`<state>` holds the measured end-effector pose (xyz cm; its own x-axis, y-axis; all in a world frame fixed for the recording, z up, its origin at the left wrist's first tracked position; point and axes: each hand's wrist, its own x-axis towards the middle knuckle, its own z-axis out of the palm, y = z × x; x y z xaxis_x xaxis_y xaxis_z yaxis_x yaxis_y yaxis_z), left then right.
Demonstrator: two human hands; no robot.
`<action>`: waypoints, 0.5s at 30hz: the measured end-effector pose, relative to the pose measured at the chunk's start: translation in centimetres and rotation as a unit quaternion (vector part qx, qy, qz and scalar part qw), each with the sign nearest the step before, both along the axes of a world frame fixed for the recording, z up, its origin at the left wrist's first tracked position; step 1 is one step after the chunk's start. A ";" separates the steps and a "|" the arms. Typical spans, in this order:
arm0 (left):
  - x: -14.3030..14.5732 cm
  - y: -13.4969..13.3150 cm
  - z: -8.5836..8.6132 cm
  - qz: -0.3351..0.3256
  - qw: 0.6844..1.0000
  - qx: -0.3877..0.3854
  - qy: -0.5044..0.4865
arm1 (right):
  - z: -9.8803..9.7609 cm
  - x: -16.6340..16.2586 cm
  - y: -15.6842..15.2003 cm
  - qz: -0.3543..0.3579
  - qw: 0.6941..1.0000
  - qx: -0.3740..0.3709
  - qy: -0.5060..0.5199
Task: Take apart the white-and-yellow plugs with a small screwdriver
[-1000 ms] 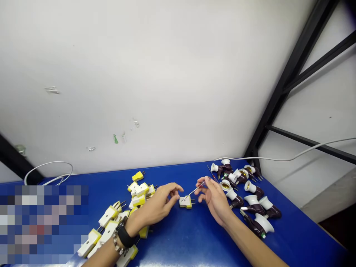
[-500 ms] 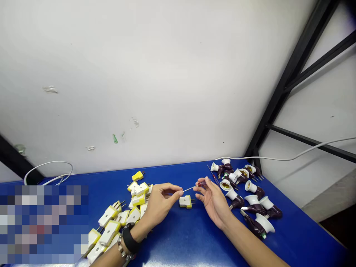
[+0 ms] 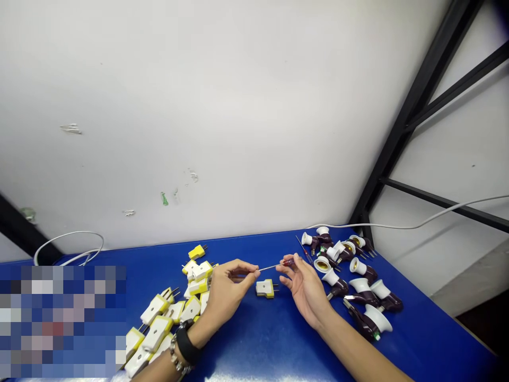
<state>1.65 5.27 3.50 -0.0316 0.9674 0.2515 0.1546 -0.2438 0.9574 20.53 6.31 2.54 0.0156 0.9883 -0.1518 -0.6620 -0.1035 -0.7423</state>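
A screwdriver (image 3: 269, 267) with a thin metal shaft and a dark red handle is held level between both hands above the blue table. My left hand (image 3: 233, 289) pinches the shaft's tip between thumb and fingers. The handle is in the closed fingers of my right hand (image 3: 306, 289), which partly hide it. Just below the shaft, a white and yellow two-pin plug (image 3: 264, 288) lies on the table, its pins toward the right; neither hand touches it.
Left of my left hand lies a heap of white and yellow plugs (image 3: 157, 333), with a yellow plug (image 3: 196, 251) behind. Several dark purple and white bulb holders (image 3: 361, 292) lie at right beside a second screwdriver (image 3: 305, 250). A white wall and black metal frame border the blue table (image 3: 254, 345).
My left hand has shifted slightly left and up at the screwdriver's tip. The right hand stays nearly still, and the plug has not moved.
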 end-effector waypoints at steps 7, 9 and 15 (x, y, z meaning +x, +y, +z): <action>0.0 -0.2 -0.1 0.000 1.000 0.007 0.022 | -0.2 0.0 -0.1 -0.006 1.000 -0.008 0.009; 0.0 -0.2 -0.1 0.000 1.000 0.009 0.024 | -0.1 0.0 -0.1 -0.008 1.000 -0.007 0.009; 0.3 -0.2 -0.3 0.009 0.999 0.014 0.043 | 0.0 -0.1 -0.2 -0.007 1.000 0.008 -0.010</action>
<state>1.91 5.11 3.22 -0.0267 0.9596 0.2801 0.2411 -0.2657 0.9334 20.41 6.10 2.51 0.0317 0.9903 -0.1350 -0.6477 -0.0825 -0.7574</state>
